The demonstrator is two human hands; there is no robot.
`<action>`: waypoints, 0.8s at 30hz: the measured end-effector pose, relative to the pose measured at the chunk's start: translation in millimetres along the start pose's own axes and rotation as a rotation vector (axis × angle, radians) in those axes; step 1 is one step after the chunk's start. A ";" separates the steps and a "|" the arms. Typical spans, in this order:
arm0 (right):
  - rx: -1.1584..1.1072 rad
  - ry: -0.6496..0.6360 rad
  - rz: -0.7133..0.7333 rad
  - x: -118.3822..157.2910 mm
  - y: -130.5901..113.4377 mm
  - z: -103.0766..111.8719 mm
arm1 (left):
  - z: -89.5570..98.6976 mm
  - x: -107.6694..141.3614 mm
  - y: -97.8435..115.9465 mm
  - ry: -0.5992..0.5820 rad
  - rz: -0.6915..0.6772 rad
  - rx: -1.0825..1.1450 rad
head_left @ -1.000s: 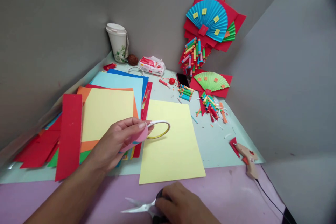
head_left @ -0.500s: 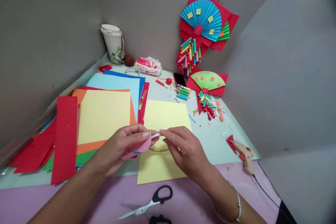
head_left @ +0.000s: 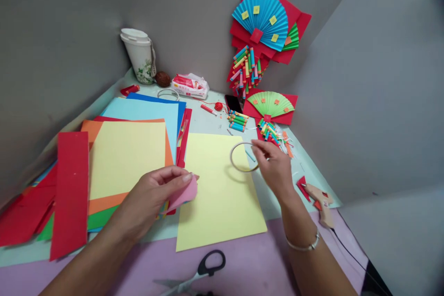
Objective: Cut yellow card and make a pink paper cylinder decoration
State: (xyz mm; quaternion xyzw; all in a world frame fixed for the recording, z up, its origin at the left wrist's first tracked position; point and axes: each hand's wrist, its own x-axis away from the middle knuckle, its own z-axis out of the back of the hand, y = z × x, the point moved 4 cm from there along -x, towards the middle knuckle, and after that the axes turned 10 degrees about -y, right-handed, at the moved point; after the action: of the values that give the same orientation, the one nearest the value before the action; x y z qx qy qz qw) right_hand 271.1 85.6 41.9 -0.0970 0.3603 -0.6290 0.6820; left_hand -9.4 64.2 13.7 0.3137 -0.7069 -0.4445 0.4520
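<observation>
Pinching pink paper (head_left: 185, 194) w/ L hand (head_left: 152, 194), tape roll (head_left: 235, 167) w/ R hand (head_left: 275, 166). Roll might drop if fingertip hold loosens.

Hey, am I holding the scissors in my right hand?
No, your right hand holds a thin ring, while the scissors lie on the purple surface.

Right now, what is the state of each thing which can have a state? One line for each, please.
Left hand: closed on pink paper
Right hand: closed on tape roll
Scissors: not held, blades apart
Middle yellow sheet: flat
Cup: upright, lid on
Phone: screen dark
Glue gun: lying down; on or off, cannot tell
Blue fan: spread open
Light green fan: spread open
</observation>
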 end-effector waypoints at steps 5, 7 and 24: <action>0.042 0.102 -0.300 -19.3 83.3 5.4 | -1.9 0.0 2.1 0.143 -0.012 -0.118; 0.060 0.105 -0.306 -21.2 92.2 3.0 | -3.0 -0.1 2.6 0.175 -0.022 -0.138; -0.762 -0.692 -0.216 36.6 -69.7 -64.0 | -22.0 1.1 0.4 0.128 -0.071 -0.360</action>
State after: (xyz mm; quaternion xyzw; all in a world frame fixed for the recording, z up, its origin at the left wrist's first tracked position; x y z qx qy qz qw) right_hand 175.0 59.0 23.0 -0.5767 0.3052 -0.4512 0.6089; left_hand 10.3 55.8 18.8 0.2801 -0.5743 -0.5585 0.5290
